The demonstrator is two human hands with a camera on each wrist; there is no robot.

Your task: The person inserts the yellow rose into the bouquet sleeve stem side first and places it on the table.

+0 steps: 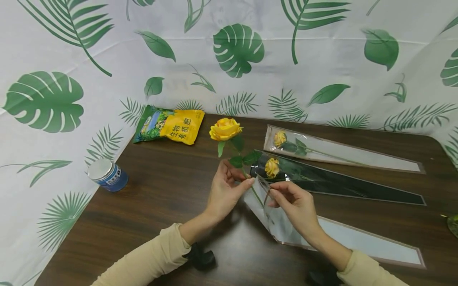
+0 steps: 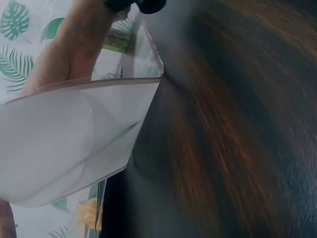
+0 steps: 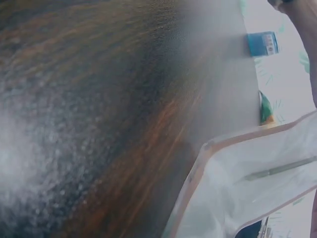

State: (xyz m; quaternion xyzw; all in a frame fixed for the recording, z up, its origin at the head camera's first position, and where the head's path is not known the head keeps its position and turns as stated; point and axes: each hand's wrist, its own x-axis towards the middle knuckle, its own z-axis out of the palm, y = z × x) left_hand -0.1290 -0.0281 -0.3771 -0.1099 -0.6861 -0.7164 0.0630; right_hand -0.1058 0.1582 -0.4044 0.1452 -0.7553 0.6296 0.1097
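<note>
My left hand (image 1: 225, 188) pinches the green stem of a yellow rose (image 1: 225, 129), its bloom upright above the fingers. The thumb lies right at the mouth of a white flower sleeve (image 1: 368, 240) with a clear front. My right hand (image 1: 295, 204) pinches the sleeve's clear front edge and draws it away from the white back. The lower stem (image 2: 111, 138) runs inside the opening, showing through the film in both wrist views. The narrow end of the sleeve lies on the table toward the right.
Behind lie a black sleeve (image 1: 361, 187) and another white sleeve (image 1: 343, 153), each with a yellow rose inside. A yellow-green fertilizer bag (image 1: 171, 125) rests at the back left. A blue can (image 1: 114, 180) stands on the left edge. Leaf-print cloth (image 1: 236, 51) hangs behind the table.
</note>
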